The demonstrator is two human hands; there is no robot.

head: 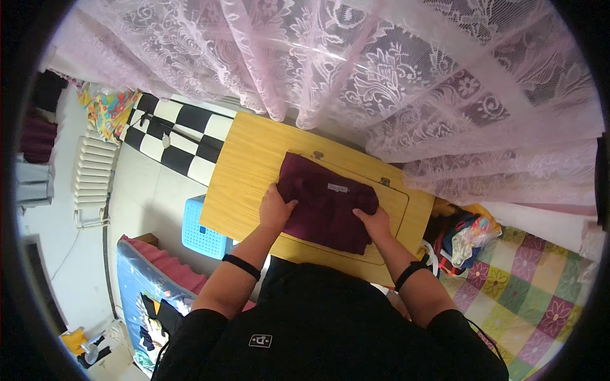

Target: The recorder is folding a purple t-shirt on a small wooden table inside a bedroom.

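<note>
A dark maroon garment (324,209), folded into a compact shape, lies on a yellow wooden table (248,152). A small pale label with writing shows near its far edge. My left hand (277,207) grips the garment's left edge, thumb on top and fingers at the side. On the opposite edge my right hand (374,221) holds the cloth in the same way, its thumb pointing inward. The undersides of the fingers are hidden.
Pink lace curtains (333,62) hang beyond the table. A blue plastic stool (202,231) stands at its left, near a black-and-white checked surface (176,128). Piled clothes (464,243) lie on a patchwork bedcover (519,285) at right. Metal hinges (384,181) sit on the tabletop.
</note>
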